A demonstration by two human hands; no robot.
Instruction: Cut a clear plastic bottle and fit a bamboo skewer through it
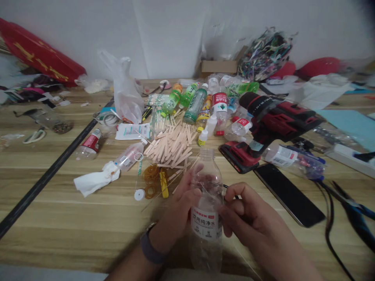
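Note:
A clear, uncapped plastic water bottle (206, 248) with a white label stands upright close in front of me. My left hand (183, 203) is closed round its left side, above the label. Against the bottle's right side, my right hand (244, 214) is closed with thumb and forefinger pinched together. A thin, pale thread (241, 255) trails down from those fingers, and a faint stretch of it seems to cross the bottle's upper part. Just beyond the bottle lies a pile of wooden craft sticks (172, 144). Rubber bands (151, 175) sit left of my left hand.
A red and black cordless drill (269, 121) stands at the right, behind a black phone (288, 193). Pliers (351, 214) and a cable lie at the right edge. Several drink bottles (196, 105) crowd the back. A dark bar (58, 171) crosses the left side.

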